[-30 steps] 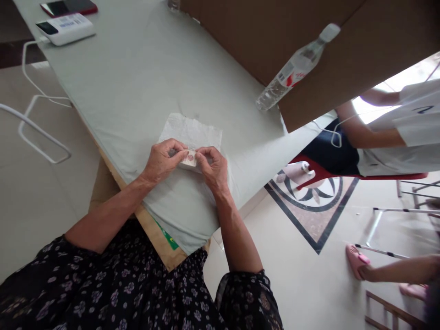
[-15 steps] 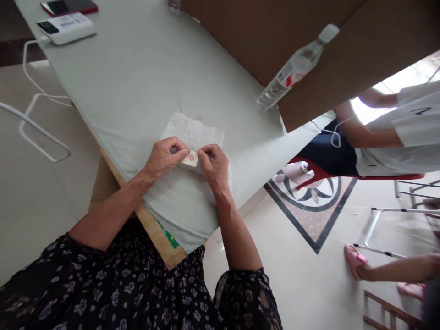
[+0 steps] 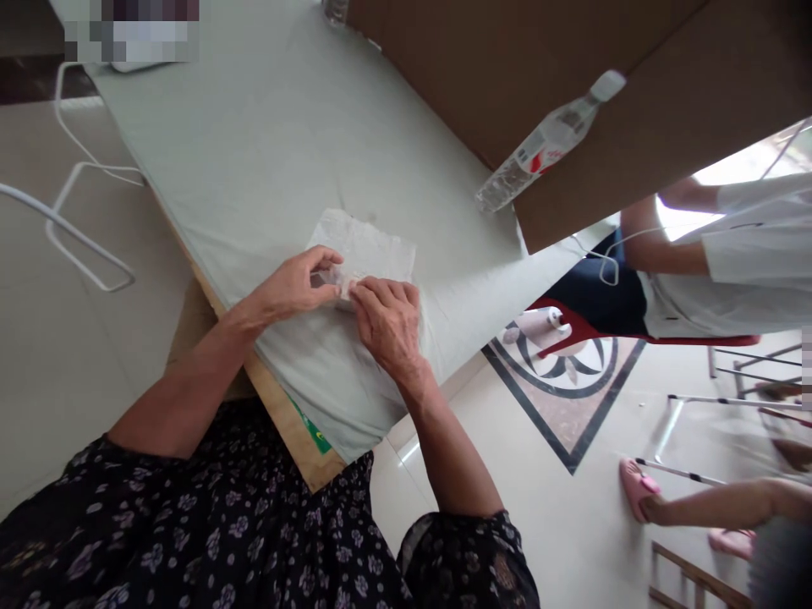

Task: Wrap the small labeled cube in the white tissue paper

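Table (image 3: pixel 266 144) draped in pale grey-green cloth. Cardboard sheet (image 3: pixel 558 93) stood along its far edge, bottle (image 3: pixel 549 139) leaned against it. Floor (image 3: pixel 558 507) tiled cream, dark medallion (image 3: pixel 574 393) inlaid (partly seen). Daylight entering at right.

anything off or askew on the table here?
Yes: the water bottle lies on its side against the cardboard sheet, not upright. Otherwise both hands, left hand and right hand, pinch a small item on the white tissue.

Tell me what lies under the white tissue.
The tissue lies on the pale cloth. Both hands, left hand and right hand, cover its near edge, hiding whatever is there.
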Action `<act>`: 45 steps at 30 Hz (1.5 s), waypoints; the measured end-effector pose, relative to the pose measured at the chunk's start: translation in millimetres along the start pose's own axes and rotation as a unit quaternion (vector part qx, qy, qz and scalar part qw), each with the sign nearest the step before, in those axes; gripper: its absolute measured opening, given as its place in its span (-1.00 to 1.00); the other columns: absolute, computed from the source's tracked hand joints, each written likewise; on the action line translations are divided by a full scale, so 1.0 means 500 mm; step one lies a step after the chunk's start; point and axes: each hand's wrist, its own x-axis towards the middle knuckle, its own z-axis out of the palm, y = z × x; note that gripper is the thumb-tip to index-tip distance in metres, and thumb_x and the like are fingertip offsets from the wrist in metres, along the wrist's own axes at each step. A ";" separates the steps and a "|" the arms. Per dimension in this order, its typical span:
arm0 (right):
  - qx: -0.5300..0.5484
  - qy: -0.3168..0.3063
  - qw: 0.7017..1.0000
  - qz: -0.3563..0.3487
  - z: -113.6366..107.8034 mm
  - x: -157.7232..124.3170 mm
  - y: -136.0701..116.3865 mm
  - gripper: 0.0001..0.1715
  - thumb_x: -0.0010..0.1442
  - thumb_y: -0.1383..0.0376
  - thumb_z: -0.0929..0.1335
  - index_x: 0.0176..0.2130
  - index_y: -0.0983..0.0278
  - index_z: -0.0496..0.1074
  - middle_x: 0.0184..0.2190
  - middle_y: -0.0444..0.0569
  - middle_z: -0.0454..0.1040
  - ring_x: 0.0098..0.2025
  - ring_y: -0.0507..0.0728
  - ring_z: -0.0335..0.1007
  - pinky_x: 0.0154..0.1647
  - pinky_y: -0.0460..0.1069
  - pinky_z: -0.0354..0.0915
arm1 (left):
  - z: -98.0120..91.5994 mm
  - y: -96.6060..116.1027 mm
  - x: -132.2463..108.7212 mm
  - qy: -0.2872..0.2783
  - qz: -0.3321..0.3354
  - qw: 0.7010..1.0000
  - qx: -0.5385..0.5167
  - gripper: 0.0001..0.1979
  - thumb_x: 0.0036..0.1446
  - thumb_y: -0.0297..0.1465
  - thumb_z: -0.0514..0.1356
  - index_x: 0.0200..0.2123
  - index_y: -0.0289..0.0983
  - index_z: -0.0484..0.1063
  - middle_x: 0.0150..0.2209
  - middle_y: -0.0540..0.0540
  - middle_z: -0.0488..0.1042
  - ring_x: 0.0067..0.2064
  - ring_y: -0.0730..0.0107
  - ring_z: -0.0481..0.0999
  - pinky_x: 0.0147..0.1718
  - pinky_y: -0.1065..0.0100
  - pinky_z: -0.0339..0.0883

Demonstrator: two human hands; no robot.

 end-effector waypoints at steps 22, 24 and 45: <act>-0.068 -0.049 0.996 -0.035 0.001 0.020 -0.003 -0.69 0.53 0.34 0.20 0.10 0.10 0.44 -0.05 0.00 0.55 -0.02 0.20 0.33 0.05 0.18 0.10 | -0.031 -0.092 0.003 0.145 -0.045 0.958 0.242 -0.64 -0.16 -0.10 0.45 -0.58 -0.14 0.37 -0.65 0.00 0.33 -0.51 0.24 0.36 -0.48 0.29 0.14; -0.079 -0.045 0.995 -0.043 0.001 0.020 -0.004 -0.68 0.53 0.34 0.20 0.10 0.10 0.44 -0.06 -0.01 0.56 -0.03 0.19 0.33 0.04 0.17 0.10 | -0.032 -0.086 0.012 0.102 -0.053 0.968 0.223 -0.60 -0.15 -0.16 0.44 -0.68 -0.15 0.28 -0.72 0.03 0.21 -0.56 0.31 0.25 -0.52 0.29 0.03; -0.031 -0.065 0.997 -0.014 -0.011 0.032 -0.006 -0.83 0.46 0.29 0.30 -0.01 0.22 0.45 -0.05 0.03 0.62 -0.01 0.23 0.42 0.16 0.16 0.10 | 0.038 0.034 0.005 0.069 -0.065 0.995 -0.039 -0.91 -0.04 -0.36 0.21 -0.43 -0.24 0.50 -0.52 0.00 0.49 -0.48 0.40 0.42 -0.51 0.41 0.30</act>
